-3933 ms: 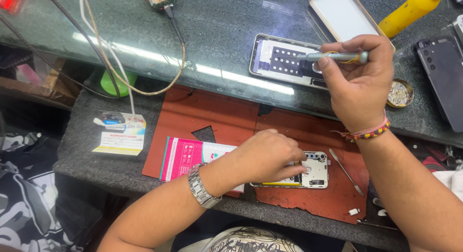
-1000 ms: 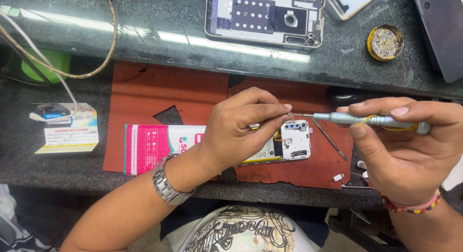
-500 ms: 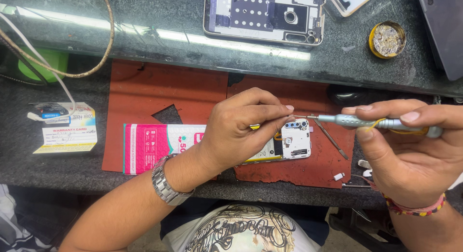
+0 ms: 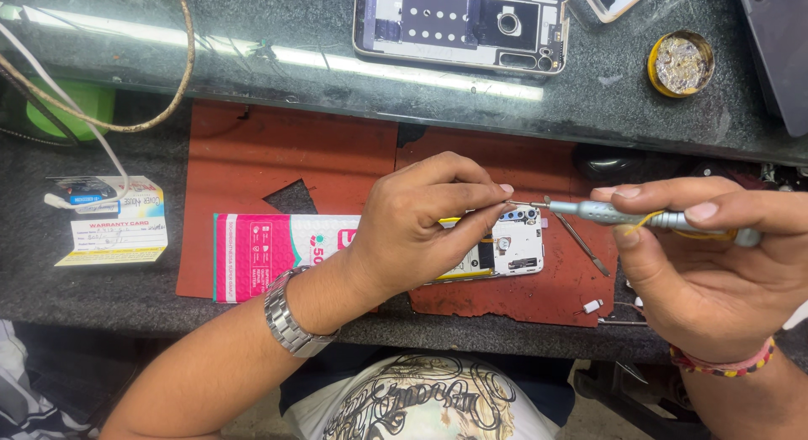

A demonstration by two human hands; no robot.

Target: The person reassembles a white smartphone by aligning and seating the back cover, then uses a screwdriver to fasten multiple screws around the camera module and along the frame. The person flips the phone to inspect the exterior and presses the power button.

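Observation:
An opened phone (image 4: 511, 251) with its back off lies on a red-brown mat (image 4: 278, 166). My left hand (image 4: 421, 221) rests over the phone's left part, thumb and forefinger pinched at the tip of a screwdriver. My right hand (image 4: 715, 267) grips that grey metal screwdriver (image 4: 640, 217) level, its tip pointing left to the left fingertips just above the phone's upper edge. Whether a screw sits between the fingers cannot be seen. A steel watch (image 4: 290, 322) is on my left wrist.
A pink and white box (image 4: 269, 251) lies under my left forearm. On the glass shelf above are a phone frame (image 4: 463, 23), a round tin (image 4: 680, 63) and a dark phone (image 4: 778, 45). Tweezers (image 4: 581, 238), a card box (image 4: 114, 221), cables (image 4: 126, 103).
Since 3.9 s ago my right hand brought the screwdriver down from the shelf to the phone. Over the last second both hands have stayed nearly still, the view shifting slightly.

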